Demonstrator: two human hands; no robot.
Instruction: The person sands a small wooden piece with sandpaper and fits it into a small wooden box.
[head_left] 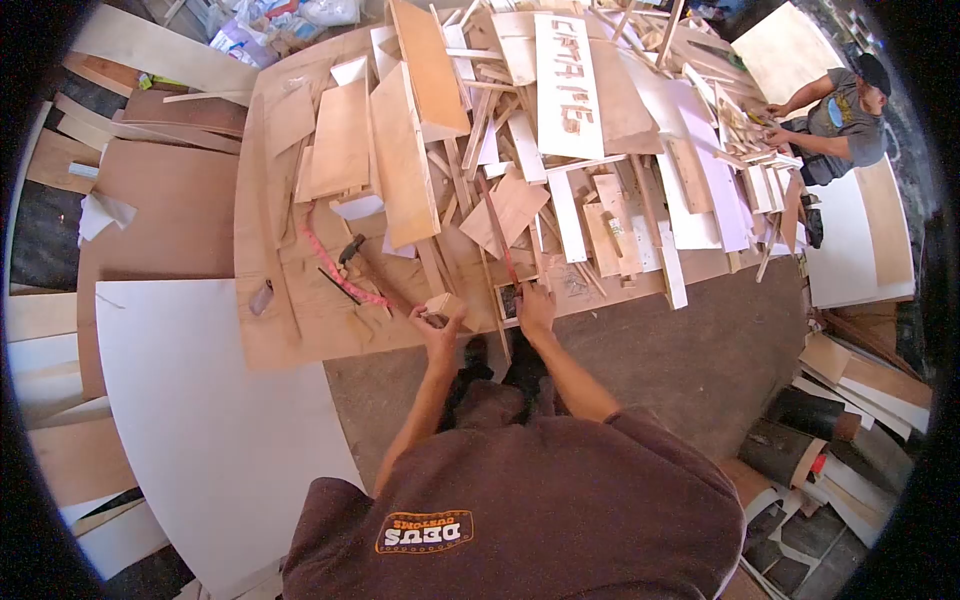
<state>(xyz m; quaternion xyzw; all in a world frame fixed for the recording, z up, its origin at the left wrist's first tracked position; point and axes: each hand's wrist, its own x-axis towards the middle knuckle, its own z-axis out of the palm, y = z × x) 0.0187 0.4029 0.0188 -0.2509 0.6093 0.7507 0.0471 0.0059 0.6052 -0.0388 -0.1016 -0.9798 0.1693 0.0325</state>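
At the near edge of the table, my left hand (437, 328) is closed around a small pale wooden piece (446, 304). My right hand (537, 312) is at a small wooden-framed box (507, 302) with a dark inside. Its fingers are bent together over the box's right side; whether something is pinched in them is hidden. A hammer (352, 247) with a dark head lies beyond my left hand, its handle pointing toward me. Beside it curves a pink strip (322, 252) like a tape measure. A thin reddish stick (497, 225) leads up from the box.
Wooden boards and offcuts pile over the worktable (285, 335). A white board (567, 85) bears brown letters. One person (840, 115) works at the far right. A large white sheet (215, 390) stands at left; scraps (830, 370) lie at right.
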